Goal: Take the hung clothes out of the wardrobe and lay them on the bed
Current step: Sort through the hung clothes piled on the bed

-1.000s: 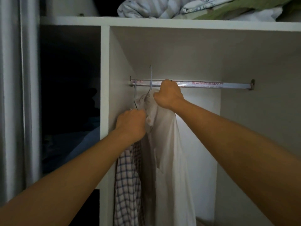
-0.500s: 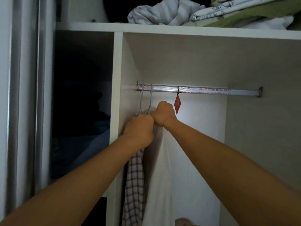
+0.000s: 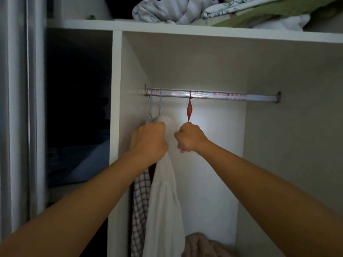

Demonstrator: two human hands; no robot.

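L hand (image 3: 149, 140) & R hand (image 3: 189, 139) raised, fisted.

Pretty dim in here, only a pale glow on the white back panel (image 3: 213, 145) of the open compartment. Left bay (image 3: 78, 108) is almost black. Crumpled bedding (image 3: 167, 10) piled on the top shelf (image 3: 204, 33), grey curtain (image 3: 16, 127) hanging at far left.

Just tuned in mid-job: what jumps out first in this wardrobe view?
Two hands meet under the lit rail: the left hand grips the top of a white shirt hanging at the rail's left end, and the right hand is fisted just beside it. A red tag dangles from the rail above the right hand, and a checked shirt hangs behind the white one.
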